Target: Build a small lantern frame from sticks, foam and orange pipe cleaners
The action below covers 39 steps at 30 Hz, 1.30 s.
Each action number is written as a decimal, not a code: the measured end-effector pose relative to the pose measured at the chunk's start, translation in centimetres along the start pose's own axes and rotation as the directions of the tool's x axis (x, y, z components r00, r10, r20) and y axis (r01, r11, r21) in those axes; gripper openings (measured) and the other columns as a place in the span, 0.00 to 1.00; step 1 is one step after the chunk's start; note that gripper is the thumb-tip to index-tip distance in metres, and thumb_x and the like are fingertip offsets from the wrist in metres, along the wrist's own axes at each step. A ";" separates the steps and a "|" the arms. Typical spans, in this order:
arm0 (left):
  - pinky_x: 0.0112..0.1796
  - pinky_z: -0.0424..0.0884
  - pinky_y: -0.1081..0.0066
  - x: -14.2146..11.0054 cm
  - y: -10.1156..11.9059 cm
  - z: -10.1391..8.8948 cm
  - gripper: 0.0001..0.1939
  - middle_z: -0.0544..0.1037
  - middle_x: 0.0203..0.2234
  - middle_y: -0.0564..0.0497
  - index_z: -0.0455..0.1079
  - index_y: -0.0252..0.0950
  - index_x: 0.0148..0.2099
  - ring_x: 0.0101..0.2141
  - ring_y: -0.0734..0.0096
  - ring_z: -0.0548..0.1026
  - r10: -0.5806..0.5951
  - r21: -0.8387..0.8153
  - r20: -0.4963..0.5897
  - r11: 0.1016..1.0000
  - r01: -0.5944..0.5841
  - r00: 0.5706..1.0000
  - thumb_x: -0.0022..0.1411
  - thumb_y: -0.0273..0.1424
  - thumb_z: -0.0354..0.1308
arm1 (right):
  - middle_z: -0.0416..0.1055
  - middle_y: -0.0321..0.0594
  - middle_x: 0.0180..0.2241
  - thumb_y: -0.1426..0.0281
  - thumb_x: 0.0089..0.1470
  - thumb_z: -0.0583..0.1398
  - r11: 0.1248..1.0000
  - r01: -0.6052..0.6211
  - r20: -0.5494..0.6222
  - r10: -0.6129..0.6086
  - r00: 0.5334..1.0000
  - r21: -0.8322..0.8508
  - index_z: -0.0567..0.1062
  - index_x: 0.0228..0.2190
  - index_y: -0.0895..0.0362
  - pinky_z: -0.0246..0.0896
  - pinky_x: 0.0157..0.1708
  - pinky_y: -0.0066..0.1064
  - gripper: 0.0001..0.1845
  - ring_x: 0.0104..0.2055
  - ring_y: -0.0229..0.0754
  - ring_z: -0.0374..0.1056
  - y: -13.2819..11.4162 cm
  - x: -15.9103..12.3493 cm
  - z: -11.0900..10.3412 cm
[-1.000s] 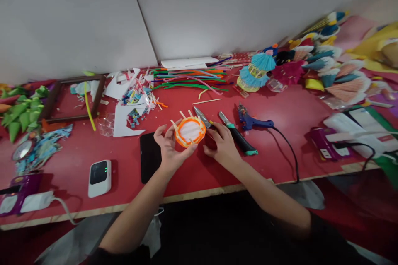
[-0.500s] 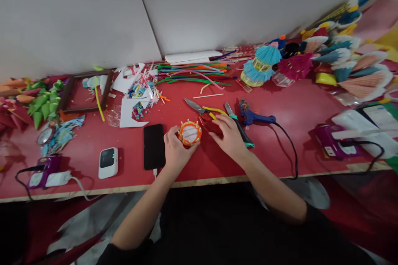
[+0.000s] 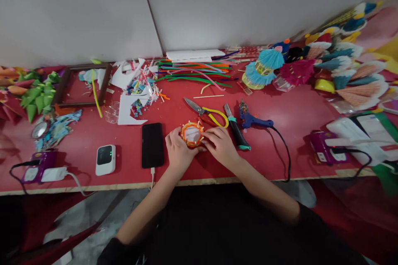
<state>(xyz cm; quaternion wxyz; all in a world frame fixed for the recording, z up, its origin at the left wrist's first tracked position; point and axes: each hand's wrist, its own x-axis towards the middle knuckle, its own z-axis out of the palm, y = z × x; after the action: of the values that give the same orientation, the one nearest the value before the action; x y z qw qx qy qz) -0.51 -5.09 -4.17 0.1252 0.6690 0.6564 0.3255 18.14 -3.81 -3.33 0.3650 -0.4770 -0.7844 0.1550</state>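
Note:
A small round craft piece has a pale disc inside an orange pipe-cleaner ring, with several short cream sticks standing around its edge. My left hand curls round its left and near side. On the opposite side, my right hand pinches at the rim by one of the sticks; the exact fingertip contact is partly hidden. Just beyond lie scissors with yellow and red handles. A utility knife with a black and teal handle rests right of them, near a blue glue gun.
A black phone and white hotspot device lie left on the red table. Pipe cleaners and paper scraps are at the back. Turquoise paper ornaments stand back right; a purple power adapter sits right, with cords nearby.
My right hand has moved left from over the scissors and knife handles to the rim of the craft piece. My left hand keeps its hold. The view has shifted slightly.

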 end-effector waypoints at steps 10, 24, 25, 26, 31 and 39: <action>0.55 0.66 0.43 0.5 -0.5 -3.4 0.23 0.71 0.54 0.38 0.72 0.39 0.49 0.53 0.46 0.70 0.080 -0.001 0.122 0.997 -0.081 0.989 0.54 0.40 0.73 | 0.77 0.44 0.40 0.72 0.62 0.61 0.999 -0.045 0.025 0.046 0.999 -0.029 0.83 0.36 0.52 0.67 0.51 0.48 0.09 0.47 0.49 0.69 0.8 0.9 -0.2; 0.46 0.76 0.59 1.6 -1.3 -2.6 0.14 0.84 0.38 0.51 0.74 0.43 0.47 0.42 0.60 0.77 0.169 -0.204 0.274 0.972 -0.114 0.947 0.59 0.27 0.69 | 0.78 0.43 0.35 0.69 0.65 0.58 0.993 -0.109 -0.090 0.105 0.990 -0.045 0.78 0.37 0.52 0.71 0.45 0.44 0.08 0.41 0.47 0.72 0.1 0.8 -0.5; 0.46 0.76 0.59 1.6 -1.3 -2.6 0.15 0.84 0.38 0.51 0.74 0.43 0.48 0.42 0.60 0.77 0.165 -0.205 0.272 0.973 -0.111 0.948 0.59 0.26 0.68 | 0.78 0.42 0.33 0.69 0.65 0.57 0.996 -0.085 -0.078 0.082 0.994 -0.034 0.78 0.36 0.52 0.72 0.42 0.42 0.09 0.38 0.46 0.73 -0.3 0.5 -0.7; 0.46 0.76 0.60 1.6 -1.3 -2.6 0.16 0.84 0.38 0.51 0.74 0.43 0.48 0.42 0.60 0.77 0.160 -0.205 0.269 0.973 -0.106 0.950 0.59 0.25 0.68 | 0.78 0.41 0.32 0.68 0.66 0.57 0.998 -0.053 -0.058 0.051 0.997 -0.021 0.78 0.37 0.52 0.72 0.40 0.39 0.09 0.36 0.44 0.73 -0.8 0.2 -0.9; 0.44 0.77 0.62 1.7 -1.2 -2.6 0.17 0.82 0.38 0.49 0.73 0.42 0.50 0.42 0.60 0.78 0.150 -0.212 0.257 0.973 -0.095 0.955 0.59 0.25 0.67 | 0.82 0.39 0.32 0.68 0.67 0.56 0.999 0.052 0.017 -0.052 0.999 0.009 0.76 0.52 0.53 0.71 0.31 0.30 0.16 0.28 0.39 0.74 -3.1 -0.5 0.0; 0.41 0.77 0.61 1.6 -1.2 -2.7 0.16 0.80 0.37 0.49 0.72 0.41 0.46 0.40 0.60 0.77 0.145 -0.200 0.255 0.975 -0.095 0.956 0.56 0.23 0.64 | 0.83 0.45 0.42 0.69 0.67 0.54 0.996 -0.080 0.098 0.077 0.992 0.032 0.78 0.52 0.55 0.74 0.35 0.33 0.17 0.36 0.44 0.79 -4.1 1.0 2.3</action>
<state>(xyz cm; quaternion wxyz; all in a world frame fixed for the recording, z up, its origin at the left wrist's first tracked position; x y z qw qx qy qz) -3.25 -4.18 -2.40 0.2545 0.7310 0.5582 0.2988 13.63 -4.70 -2.06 0.3287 -0.4928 -0.7789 0.2059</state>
